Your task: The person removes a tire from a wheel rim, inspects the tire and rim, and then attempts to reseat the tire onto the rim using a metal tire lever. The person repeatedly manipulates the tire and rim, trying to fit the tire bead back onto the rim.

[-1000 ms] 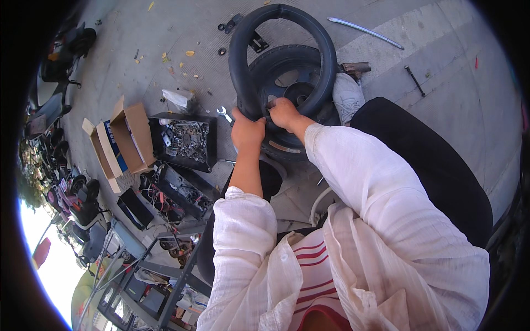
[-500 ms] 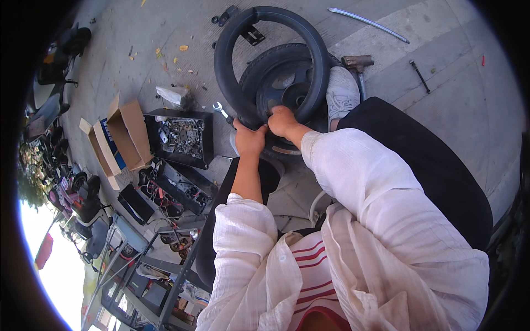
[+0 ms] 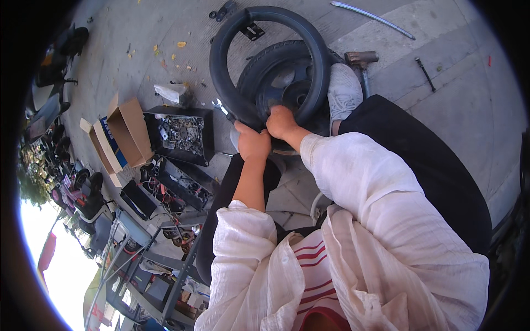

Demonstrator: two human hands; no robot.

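A black inner tube (image 3: pixel 219 66), a plump ring, is held tilted over a wheel with a black tyre (image 3: pixel 249 74) lying on the ground. My left hand (image 3: pixel 254 142) is closed on the ring's near edge, its thumb along the top. Close beside it, my right hand (image 3: pixel 282 122) is also closed on the near part of the tube, knuckles up. The fingertips of both hands are hidden. An open-ended wrench (image 3: pixel 220 106) shows just beyond my left thumb. The wheel's dark hub (image 3: pixel 300 95) is seen through the ring.
My shoe (image 3: pixel 343 94) rests against the wheel's right side, with a hammer (image 3: pixel 361 57) beyond it. A metal bar (image 3: pixel 375 21) and a long bolt (image 3: pixel 425 74) lie at the right. Leftward are a black bin (image 3: pixel 207 138) of metal parts and a cardboard box (image 3: pixel 131 129).
Both hands keep their grip on the inner tube, which shifts slightly left against the wheel. My left wrist turns a little. The whole view has moved slightly.
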